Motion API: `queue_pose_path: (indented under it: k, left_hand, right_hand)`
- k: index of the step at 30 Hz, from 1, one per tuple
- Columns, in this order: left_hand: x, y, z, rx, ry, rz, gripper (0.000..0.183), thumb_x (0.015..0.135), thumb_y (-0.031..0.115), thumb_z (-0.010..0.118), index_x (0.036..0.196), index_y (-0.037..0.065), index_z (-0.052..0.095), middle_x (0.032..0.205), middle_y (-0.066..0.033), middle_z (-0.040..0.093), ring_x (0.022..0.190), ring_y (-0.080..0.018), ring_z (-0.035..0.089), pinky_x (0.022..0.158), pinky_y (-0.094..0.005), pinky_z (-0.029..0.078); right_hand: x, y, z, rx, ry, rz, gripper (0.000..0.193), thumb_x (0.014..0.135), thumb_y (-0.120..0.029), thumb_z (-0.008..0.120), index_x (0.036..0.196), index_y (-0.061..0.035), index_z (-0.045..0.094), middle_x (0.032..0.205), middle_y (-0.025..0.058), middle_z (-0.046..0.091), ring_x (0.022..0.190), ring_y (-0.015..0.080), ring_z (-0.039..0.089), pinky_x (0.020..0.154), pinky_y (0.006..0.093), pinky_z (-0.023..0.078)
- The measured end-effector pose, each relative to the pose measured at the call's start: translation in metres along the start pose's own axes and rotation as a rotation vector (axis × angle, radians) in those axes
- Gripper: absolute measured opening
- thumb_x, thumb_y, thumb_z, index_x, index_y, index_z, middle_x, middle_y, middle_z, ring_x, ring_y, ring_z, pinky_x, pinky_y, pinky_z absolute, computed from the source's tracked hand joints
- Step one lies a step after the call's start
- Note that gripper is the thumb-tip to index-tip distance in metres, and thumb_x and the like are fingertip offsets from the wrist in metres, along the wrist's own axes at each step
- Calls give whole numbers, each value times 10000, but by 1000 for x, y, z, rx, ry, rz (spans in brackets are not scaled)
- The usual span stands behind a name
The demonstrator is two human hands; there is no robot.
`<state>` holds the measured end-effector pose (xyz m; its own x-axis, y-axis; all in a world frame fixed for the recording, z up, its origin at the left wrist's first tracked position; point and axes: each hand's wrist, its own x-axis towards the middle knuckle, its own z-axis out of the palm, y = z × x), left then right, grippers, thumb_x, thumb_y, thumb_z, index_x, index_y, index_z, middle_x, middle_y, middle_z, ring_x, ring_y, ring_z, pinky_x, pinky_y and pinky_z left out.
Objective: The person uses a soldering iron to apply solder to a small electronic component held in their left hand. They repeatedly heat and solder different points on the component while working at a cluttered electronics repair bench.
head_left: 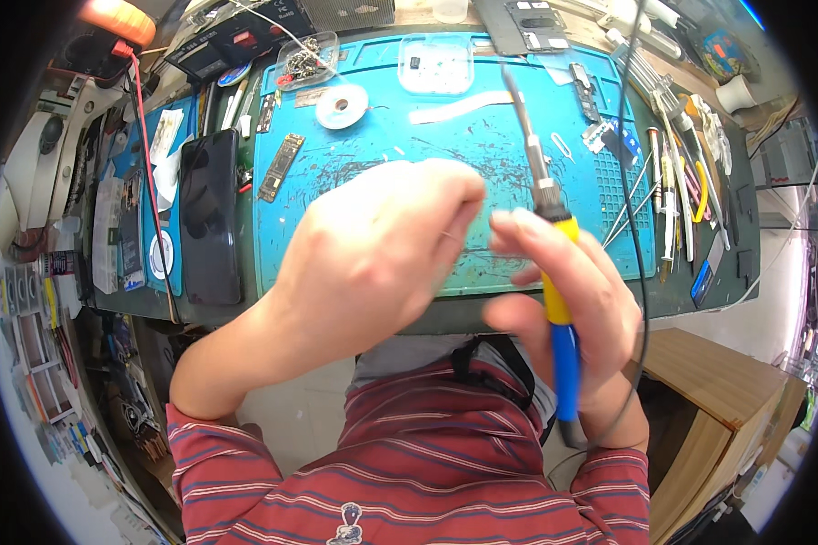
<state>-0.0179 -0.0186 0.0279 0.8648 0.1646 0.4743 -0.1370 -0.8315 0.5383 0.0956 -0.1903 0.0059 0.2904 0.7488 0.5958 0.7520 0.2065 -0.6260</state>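
Observation:
My left hand (pixel 382 241) is closed in a pinch above the blue work mat (pixel 286 204). A thin pale strand shows by its fingertips, but what they grip is mostly hidden. My right hand (pixel 582 291), slightly blurred, holds a soldering iron (pixel 562 309) with a yellow and blue handle. The iron stands nearly upright in the picture, its metal tip pointing to the far side and its cable running off the lower end. Thumb and fingertips of the right hand are close to the left hand, with a small gap between.
On the mat lie a small circuit board (pixel 281 168), a white spool (pixel 342 106), a white strip (pixel 463 107) and a clear tray (pixel 436 64). A black phone (pixel 211 218) lies at the left. Tweezers and tools (pixel 677 182) crowd the right. A black cable (pixel 643 227) hangs across the right side.

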Motion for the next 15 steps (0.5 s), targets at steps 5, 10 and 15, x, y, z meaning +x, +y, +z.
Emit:
queue_pose_path:
  k: [5,10,15]
  left_hand:
    - [5,-2,1,-31,-14,29,184,838,-54,672,1012,-6,638,879,-96,661,687,-177,633,614,-275,516]
    - [3,-9,-7,-267,-46,-23,162,823,-63,693,968,-6,648,889,-84,672,710,-171,630,635,-277,512]
    - [-7,-16,-10,-192,-29,33,144,782,-60,739,893,-8,663,824,-85,662,721,-187,630,647,-280,509]
  right_hand:
    - [10,1,20,16,152,-14,514,829,24,751,1280,-12,507,961,163,686,827,204,694,719,304,570]
    - [9,9,19,40,190,-36,479,800,99,738,1228,4,546,983,156,692,815,224,696,713,319,573]
    - [1,9,9,-32,157,-28,415,787,59,747,1181,19,625,1049,159,708,775,274,691,657,327,559]
